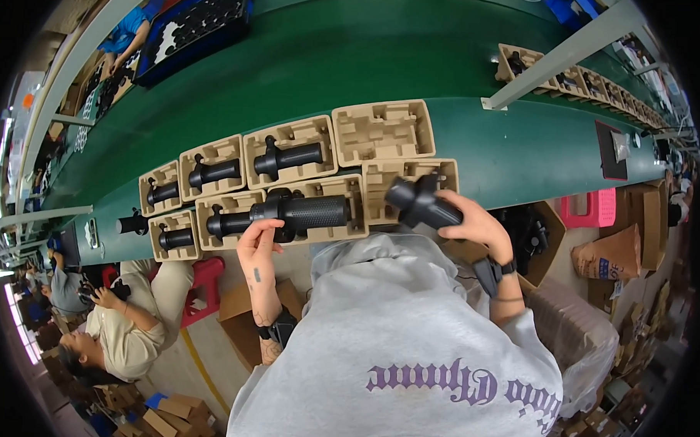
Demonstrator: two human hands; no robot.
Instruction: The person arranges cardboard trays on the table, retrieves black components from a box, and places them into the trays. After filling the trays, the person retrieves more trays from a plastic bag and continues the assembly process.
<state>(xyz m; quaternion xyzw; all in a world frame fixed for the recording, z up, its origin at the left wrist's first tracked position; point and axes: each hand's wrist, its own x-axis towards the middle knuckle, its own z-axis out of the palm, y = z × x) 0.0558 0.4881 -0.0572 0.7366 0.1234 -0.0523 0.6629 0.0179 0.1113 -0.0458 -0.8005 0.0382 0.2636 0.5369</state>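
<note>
My right hand is closed around a black handheld device with a thick cylindrical body. It is tilted over the near-right moulded pulp tray. At the near middle, my left hand has its fingers and thumb about the lower side of a black device with a textured barrel. That device lies in or just above a pulp tray; the exact contact is partly hidden. Left of it, a smaller black device rests in the neighbouring tray.
Several pulp trays in the far row hold black devices; the far-right tray has none. They stand on a green workbench. A metal post rises at right. A co-worker sits at left. Boxes and pink stools stand nearby.
</note>
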